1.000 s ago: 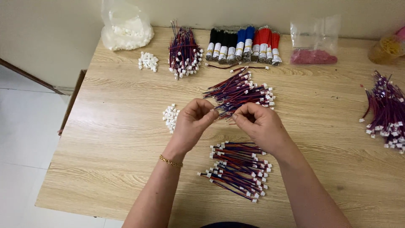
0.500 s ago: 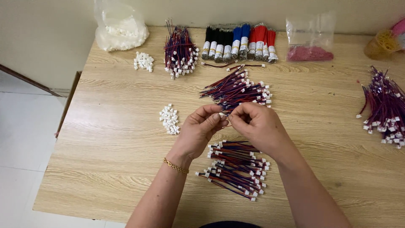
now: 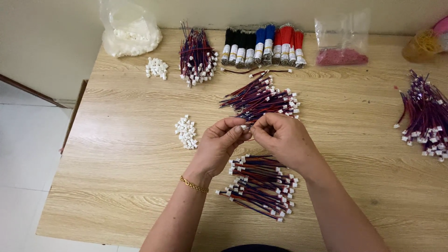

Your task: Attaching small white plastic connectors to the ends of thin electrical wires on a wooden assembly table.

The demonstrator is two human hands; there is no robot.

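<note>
**Wire lead pinched between both hands**

Thin red-and-blue lead (image 3: pixel 246 127) at table centre, pinched by left hand (image 3: pixel 219 144) and right hand (image 3: pixel 282 140), fingertips closed on its end. Likely light, limp, small; best taken near the white plug. Loose leads (image 3: pixel 261 99) at 12 o'clock, finished pile (image 3: pixel 261 186) at 6. White plugs (image 3: pixel 186 132) at 9. Bundle (image 3: pixel 427 116) at 3.

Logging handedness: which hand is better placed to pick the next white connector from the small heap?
Probably left. The left hand lies nearer the small heap of white plastic connectors on the wooden table; the right hand, pinching a wire with it, would have to cross over.
</note>
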